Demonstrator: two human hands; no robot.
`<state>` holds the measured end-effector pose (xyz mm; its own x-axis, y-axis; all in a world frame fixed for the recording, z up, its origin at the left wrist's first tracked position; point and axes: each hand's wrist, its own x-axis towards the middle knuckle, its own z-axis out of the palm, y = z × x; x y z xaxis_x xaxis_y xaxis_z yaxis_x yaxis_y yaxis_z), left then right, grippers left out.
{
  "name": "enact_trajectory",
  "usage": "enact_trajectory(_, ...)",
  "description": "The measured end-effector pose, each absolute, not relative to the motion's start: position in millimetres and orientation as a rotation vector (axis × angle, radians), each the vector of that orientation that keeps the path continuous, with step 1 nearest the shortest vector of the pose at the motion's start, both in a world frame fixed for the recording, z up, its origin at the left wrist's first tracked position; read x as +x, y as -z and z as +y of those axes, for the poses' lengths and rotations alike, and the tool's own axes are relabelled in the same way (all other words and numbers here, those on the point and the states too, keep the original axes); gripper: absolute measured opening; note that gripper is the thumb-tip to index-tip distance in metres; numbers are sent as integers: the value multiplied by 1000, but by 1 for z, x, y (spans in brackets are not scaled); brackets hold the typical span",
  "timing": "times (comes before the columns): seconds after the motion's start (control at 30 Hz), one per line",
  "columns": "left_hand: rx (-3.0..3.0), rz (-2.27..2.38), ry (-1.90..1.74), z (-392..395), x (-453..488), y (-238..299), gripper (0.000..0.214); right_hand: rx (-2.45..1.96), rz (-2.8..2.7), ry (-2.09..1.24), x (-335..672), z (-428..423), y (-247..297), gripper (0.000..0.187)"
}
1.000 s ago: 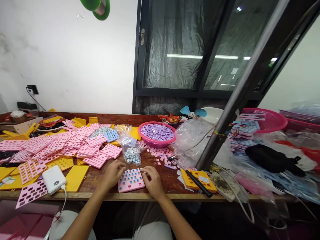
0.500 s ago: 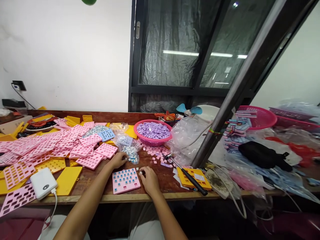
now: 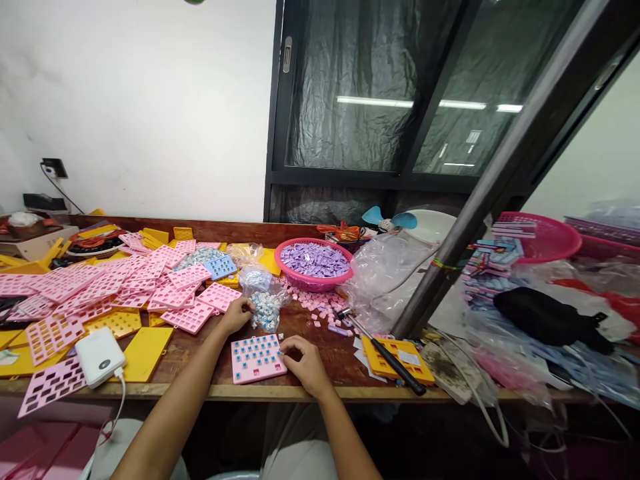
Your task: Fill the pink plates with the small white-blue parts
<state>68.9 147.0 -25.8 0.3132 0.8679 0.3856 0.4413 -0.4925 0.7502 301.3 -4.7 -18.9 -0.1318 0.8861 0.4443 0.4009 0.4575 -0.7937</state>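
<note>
Brings the right hand (image 3: 303,363) in from just beside the pink plate (image 3: 260,370) to its upper right edge – with thumb and forefinger close together, near the end of the rows of blue switches (image 3: 256,354). Cannot tell of any piece pinched there. Keeps the left hand (image 3: 236,315) apart from the right, curled at the left side of the bag (image 3: 267,312) of blue-and-white pieces; too small to tell of contact or grip. Leaves the plate flat near the table (image 3: 335,367) edge, between both forearms – with one loose piece (image 3: 281,336) just beyond it. Suggests work on the plate itself again, rather than beside it.
</note>
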Motion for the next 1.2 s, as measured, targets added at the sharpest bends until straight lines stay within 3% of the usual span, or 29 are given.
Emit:
enact_trajectory(0.27,2184,989,-847,123,62,12,17,-1077,-1819,-597,296,-19,11,9)
enact_trajectory(0.4,2240,949,-713,122,63,13,20,-1154,-1828,-585,296,-27,17,20)
enact_trajectory(0.67,2252,968,-706,113,64,-7,22,-1213,-1823,-615,297,-25,22,17)
enact_trajectory(0.77,2233,953,-806,89,62,-26,30,-1208,-1808,-635,297,-25,23,17)
enact_trajectory(0.87,2287,924,-876,50,62,-33,24,-1203,-1804,-617,296,-26,24,18)
enact_trajectory(1.2,2525,1273,-1054,-46,79,30,27,-1124,-1891,-553,296,-28,17,9)
